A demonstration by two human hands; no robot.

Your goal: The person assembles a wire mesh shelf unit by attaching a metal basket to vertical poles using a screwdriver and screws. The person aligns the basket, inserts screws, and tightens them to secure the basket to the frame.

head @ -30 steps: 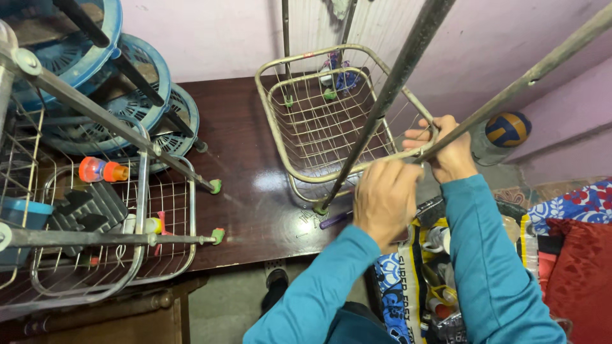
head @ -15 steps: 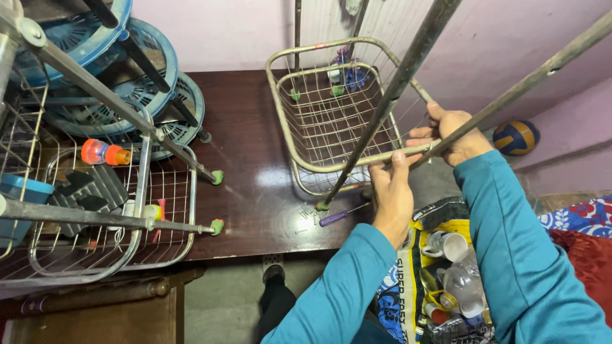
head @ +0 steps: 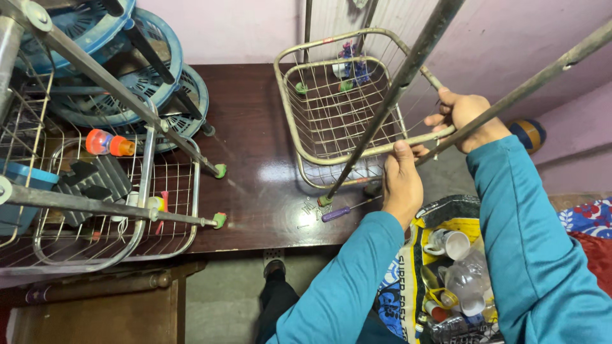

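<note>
Bag: a yellow sack [head: 440, 255] at five o'clock, just below the hands, holding cups and clear plastic bottles.
Left hand: the left hand [head: 401, 181] is at centre, closed round the near rim of the wire basket [head: 331, 108], thumb up on the bar.
Right hand: the right hand [head: 464, 118] is at two o'clock, clasped on the basket's right rim beside a slanting metal rod [head: 529, 86].
Basket: tilted on the dark table [head: 248, 146], open side facing the camera, a second rod [head: 382, 118] crossing in front of it.
Screwdriver: purple-handled [head: 336, 213], on the table just left of the left hand.
Left racks: wire racks [head: 115, 216] at nine o'clock; blue round trays [head: 127, 83] at eleven.
Ball: [head: 529, 134] at three o'clock, by the far wall.
</note>
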